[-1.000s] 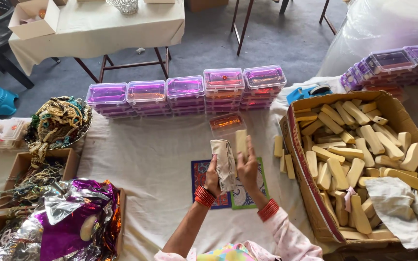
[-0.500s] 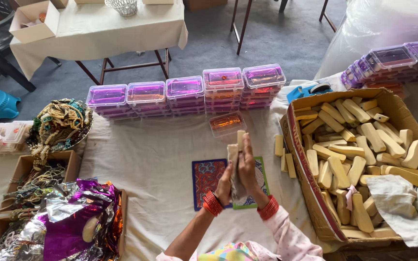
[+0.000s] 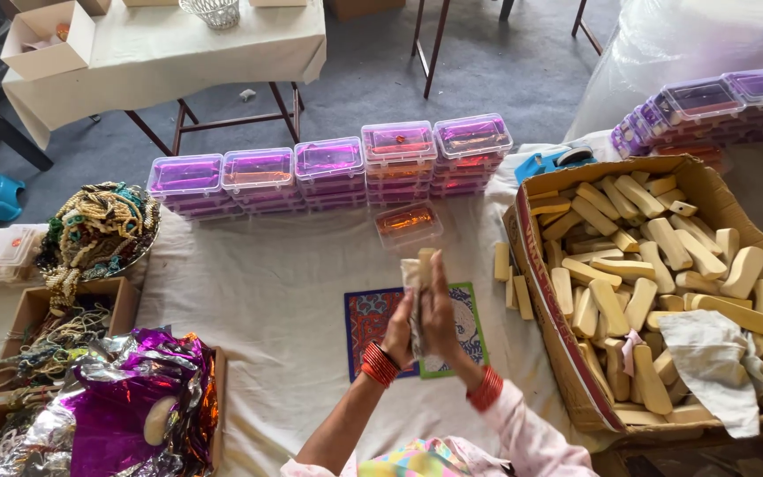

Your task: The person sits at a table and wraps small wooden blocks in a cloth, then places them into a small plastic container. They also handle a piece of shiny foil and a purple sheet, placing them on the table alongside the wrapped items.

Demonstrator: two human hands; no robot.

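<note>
Both the left hand (image 3: 399, 331) and right hand (image 3: 439, 314) clasp one pale wooden block (image 3: 426, 261) in a cloth (image 3: 413, 300), seemingly mid-wipe, while a near-full cardboard box (image 3: 540, 291) of blocks waits right of them, a few loose blocks (image 3: 512, 281) between.

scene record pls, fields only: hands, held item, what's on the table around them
left hand: pressed against a pale cloth
right hand: opposite side, clasping the cloth and a wooden block
under hands: patterned mat
right: cardboard box of wooden blocks
behind: stacked purple-lidded plastic boxes
left: foil wrappers, beaded strings
</note>
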